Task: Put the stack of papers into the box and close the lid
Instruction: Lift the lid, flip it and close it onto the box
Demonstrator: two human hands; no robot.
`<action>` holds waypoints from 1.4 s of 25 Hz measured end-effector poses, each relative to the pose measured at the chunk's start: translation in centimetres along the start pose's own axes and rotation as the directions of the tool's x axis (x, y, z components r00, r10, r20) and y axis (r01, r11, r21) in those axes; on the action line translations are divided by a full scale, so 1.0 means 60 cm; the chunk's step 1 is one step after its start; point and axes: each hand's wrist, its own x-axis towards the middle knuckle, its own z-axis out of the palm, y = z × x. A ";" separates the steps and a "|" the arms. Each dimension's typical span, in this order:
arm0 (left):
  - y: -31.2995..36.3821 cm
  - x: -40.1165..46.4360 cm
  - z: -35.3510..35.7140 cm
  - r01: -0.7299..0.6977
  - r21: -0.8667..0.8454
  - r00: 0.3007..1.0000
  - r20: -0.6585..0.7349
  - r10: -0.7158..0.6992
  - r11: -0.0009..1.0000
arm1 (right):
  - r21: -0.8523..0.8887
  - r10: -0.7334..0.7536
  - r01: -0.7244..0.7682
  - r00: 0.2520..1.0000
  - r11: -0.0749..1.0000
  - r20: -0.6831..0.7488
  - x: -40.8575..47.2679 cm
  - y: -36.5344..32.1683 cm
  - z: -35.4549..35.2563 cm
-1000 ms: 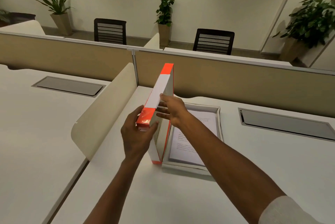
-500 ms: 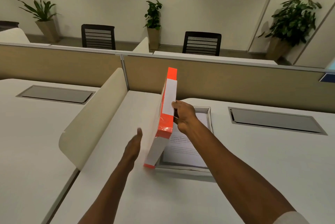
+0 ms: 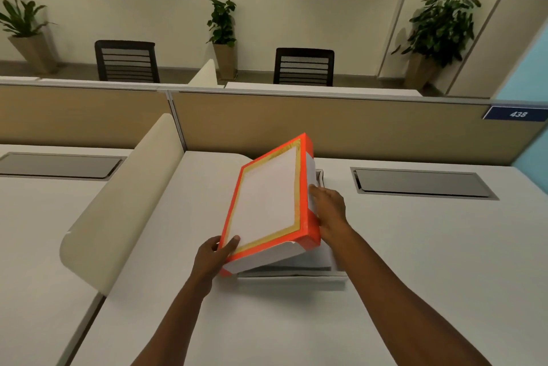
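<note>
An orange-edged lid (image 3: 268,202) with a white top and a gold border hangs tilted over the white box (image 3: 292,273) on the desk, its right side raised. My left hand (image 3: 215,253) grips the lid's near left corner, thumb on top. My right hand (image 3: 327,211) holds the lid's right edge. The box's front wall and a strip of its inside show under the lid. The papers are hidden beneath the lid.
A curved cream divider (image 3: 118,208) stands to the left of the box. A tan partition (image 3: 326,125) runs behind it. Grey cable hatches (image 3: 421,183) are set in the desk at right and far left (image 3: 56,165). Chairs and plants stand beyond.
The lid has swung from standing on edge at the box's left side down over the box, top face up. My left hand took hold of its near corner again.
</note>
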 end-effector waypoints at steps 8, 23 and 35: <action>0.016 -0.006 0.029 -0.043 0.099 0.996 0.087 0.034 0.994 | -0.255 -0.025 0.027 1.000 0.967 0.008 0.015 0.084 -0.081; 0.020 -0.058 0.057 -0.101 0.124 0.985 0.149 0.082 0.987 | -0.448 -0.096 0.086 0.995 0.890 0.000 0.021 0.129 -0.128; 0.001 -0.070 0.068 -0.159 0.146 0.978 0.157 0.135 0.977 | -0.513 -0.076 0.068 0.997 0.856 0.005 0.010 0.175 -0.141</action>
